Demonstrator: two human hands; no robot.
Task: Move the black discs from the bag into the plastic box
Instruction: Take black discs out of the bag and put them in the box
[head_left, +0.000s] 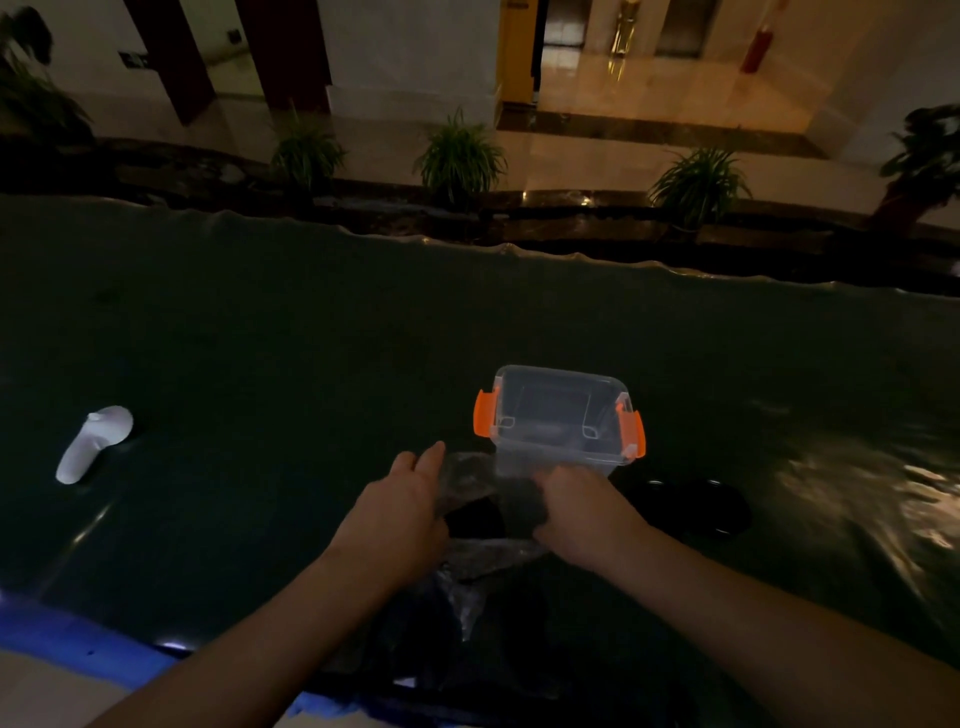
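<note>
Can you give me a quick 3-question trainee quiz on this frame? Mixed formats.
1. True or false: the plastic box has its lid on.
2. Multiple choice: what is the left hand doing? A) resting on the white controller B) gripping the clear bag C) reaching into the box
3. Short answer: on which side of the box does the white controller lie, seen from the camera?

Key
1. False: it is open at the top, orange latches hanging at the sides.
2. B: both it and the right hand hold the bag, which sits just in front of the box.
3. Left, well apart from it.
</note>
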